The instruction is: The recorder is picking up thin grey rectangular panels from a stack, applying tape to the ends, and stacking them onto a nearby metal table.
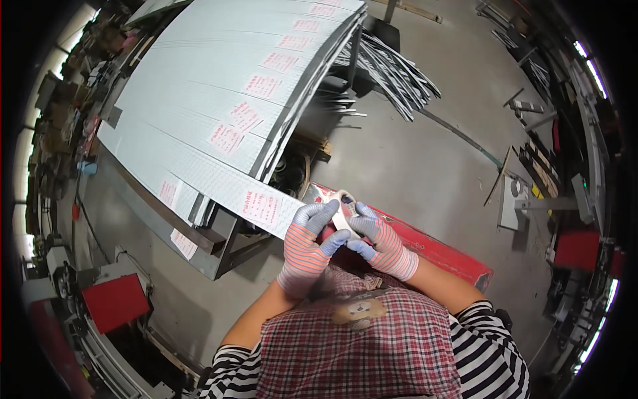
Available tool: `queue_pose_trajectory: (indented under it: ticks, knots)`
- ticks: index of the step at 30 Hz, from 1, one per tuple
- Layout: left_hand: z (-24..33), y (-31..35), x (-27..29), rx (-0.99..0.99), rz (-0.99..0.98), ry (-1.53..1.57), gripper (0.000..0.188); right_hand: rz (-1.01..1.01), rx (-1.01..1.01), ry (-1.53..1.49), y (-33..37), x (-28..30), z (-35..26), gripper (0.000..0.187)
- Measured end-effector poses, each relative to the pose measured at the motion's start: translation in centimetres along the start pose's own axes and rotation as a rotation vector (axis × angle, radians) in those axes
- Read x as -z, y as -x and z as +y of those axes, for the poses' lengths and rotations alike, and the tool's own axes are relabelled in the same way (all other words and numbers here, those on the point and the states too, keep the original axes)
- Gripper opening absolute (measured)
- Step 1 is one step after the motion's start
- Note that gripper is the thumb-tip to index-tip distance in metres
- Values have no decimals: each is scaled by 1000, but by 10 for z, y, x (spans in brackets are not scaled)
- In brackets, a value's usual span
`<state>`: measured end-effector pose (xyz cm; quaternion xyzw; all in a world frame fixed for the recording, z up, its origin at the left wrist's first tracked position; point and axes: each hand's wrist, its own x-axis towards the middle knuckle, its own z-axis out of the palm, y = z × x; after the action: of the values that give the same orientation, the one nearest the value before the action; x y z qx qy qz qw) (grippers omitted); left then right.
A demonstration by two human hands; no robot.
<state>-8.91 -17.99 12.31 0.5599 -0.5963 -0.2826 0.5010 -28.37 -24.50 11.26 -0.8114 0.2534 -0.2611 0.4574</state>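
Both hands wear striped pink-and-grey work gloves with blue-grey fingertips. Between them, in front of my chest, is a roll of white tape (pixel 343 214). My left hand (pixel 308 241) grips the roll's left side with thumb and fingers. On the other side my right hand (pixel 382 241) is closed around the roll's right edge. Just left of my left hand, the end of a long pale panel strip (pixel 229 193) with a red-printed paper label (pixel 262 205) juts toward me from the stack. Any loose tape end is too small to make out.
A large stack of pale panels (pixel 193 73) with several red-printed labels rests on a metal frame (pixel 229 249) ahead left. Right of me lies a long red beam (pixel 442 256). Thin metal strips (pixel 399 73) jut out beyond the stack. Red-panelled machinery (pixel 116 302) stands at the left.
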Motion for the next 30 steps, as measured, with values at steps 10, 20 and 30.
queue_pose_trajectory:
  ticks: [10,20,30]
  knots:
    - [-34,34,38,551,317,833,12,-447,241,362,-98,-9,-56,33]
    - [-94,108,101,836,375,940,39,-1164,120,655,-270,-78,-25,21]
    - [-271,140,33,775,326,900,68,-202,-167,416,-169,-111,16,85]
